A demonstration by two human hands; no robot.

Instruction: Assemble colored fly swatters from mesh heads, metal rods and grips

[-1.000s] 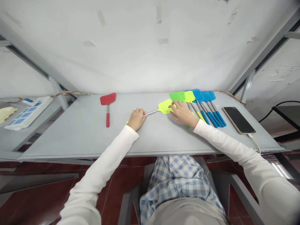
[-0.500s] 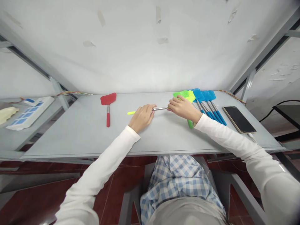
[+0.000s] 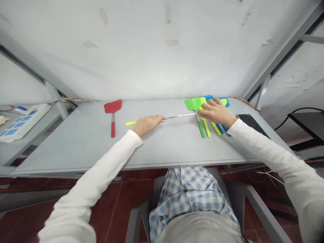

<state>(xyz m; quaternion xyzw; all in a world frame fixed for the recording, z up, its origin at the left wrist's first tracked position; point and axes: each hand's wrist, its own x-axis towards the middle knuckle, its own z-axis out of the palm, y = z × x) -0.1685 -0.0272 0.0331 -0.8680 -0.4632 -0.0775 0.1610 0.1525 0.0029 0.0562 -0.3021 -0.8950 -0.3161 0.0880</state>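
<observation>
A yellow fly swatter with a telescopic metal rod (image 3: 179,116) stretches between my two hands above the grey table. My left hand (image 3: 148,125) is closed around its yellow handle, whose end pokes out on the left. At the rod's other end, my right hand (image 3: 217,112) has its fingers closed on the swatter near its head, which is mostly hidden by the hand. Beneath and beside that hand lie a green fly swatter (image 3: 200,128), yellow fly swatters (image 3: 207,129) and partly covered blue fly swatters (image 3: 209,97). A red fly swatter (image 3: 112,107) lies apart at the left.
A dark-screened phone (image 3: 253,124) lies on the right of the table (image 3: 162,148), partly behind my right sleeve. A white power strip (image 3: 25,122) sits on a surface at far left. The wall (image 3: 141,67) rises behind the table, and metal frame posts stand at both sides.
My hands have moved apart, the right one further right, and the rod between them is longer. More green and yellow handles now show beside my right hand. The view has shifted slightly.
</observation>
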